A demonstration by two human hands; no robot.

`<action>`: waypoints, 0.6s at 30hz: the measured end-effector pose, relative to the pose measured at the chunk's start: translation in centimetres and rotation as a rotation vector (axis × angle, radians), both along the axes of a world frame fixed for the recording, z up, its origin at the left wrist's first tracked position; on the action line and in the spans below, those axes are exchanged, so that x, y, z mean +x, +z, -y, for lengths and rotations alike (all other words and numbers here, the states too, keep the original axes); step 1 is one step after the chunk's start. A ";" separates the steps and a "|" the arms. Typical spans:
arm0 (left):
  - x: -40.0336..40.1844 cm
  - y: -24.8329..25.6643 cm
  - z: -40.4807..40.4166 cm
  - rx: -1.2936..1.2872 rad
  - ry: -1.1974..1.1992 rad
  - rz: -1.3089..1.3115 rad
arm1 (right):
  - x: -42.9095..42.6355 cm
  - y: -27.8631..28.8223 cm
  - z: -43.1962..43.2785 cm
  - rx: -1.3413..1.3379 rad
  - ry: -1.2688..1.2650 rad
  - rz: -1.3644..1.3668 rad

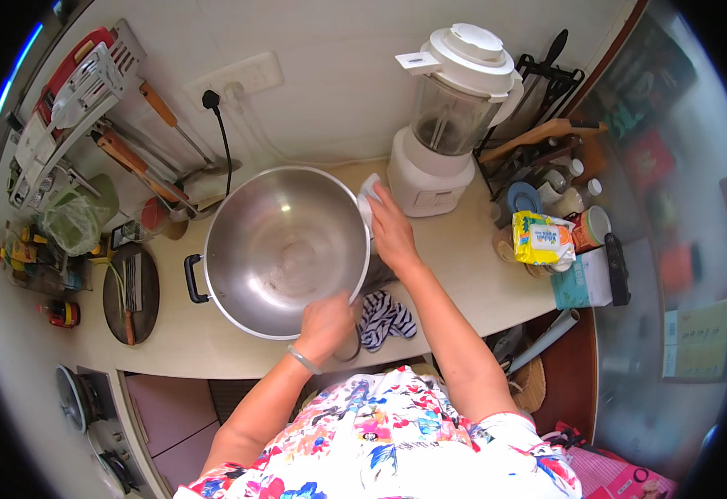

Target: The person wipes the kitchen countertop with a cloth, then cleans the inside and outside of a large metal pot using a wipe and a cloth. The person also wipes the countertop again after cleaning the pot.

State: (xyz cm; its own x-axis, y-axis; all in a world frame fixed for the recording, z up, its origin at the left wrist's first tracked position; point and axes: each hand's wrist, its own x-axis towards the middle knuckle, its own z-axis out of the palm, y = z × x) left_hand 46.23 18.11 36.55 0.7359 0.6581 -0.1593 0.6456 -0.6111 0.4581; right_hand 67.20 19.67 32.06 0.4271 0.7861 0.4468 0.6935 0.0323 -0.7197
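Observation:
A large stainless steel wok [270,249] rests on the countertop, its black side handle [195,279] pointing left. My left hand [328,324] is closed on the wok's near right rim. My right hand [392,231] holds a white wipe [367,194] against the outer right side of the rim. A crumpled striped cloth [383,319] lies just right of my left hand. Part of the wok's right side is hidden behind my hands.
A white blender [432,168] stands behind my right hand. A pack of kitchen wipes [541,239] lies on jars at the right. On the left are a round chopping board [114,299] with a knife [131,287], a utensil rack [70,150] and a gas stove [104,411].

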 end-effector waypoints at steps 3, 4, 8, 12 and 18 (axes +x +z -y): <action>-0.2 0.0 -0.1 -0.025 0.020 -0.031 | -2.7 -0.4 3.4 0.058 -0.039 0.115; -0.3 -0.1 0.0 -0.041 0.028 -0.044 | -3.2 -0.2 4.5 0.050 -0.021 0.127; -0.3 -0.1 -0.1 -0.071 -0.012 -0.028 | -4.6 -1.9 10.2 0.060 -0.097 -0.486; -0.6 1.1 -0.5 -0.212 -0.059 -0.047 | -4.9 -2.2 13.5 0.281 -0.425 -1.313; -2.2 1.0 0.4 0.034 -0.126 0.009 | -13.1 -5.1 9.0 0.322 -0.151 -1.619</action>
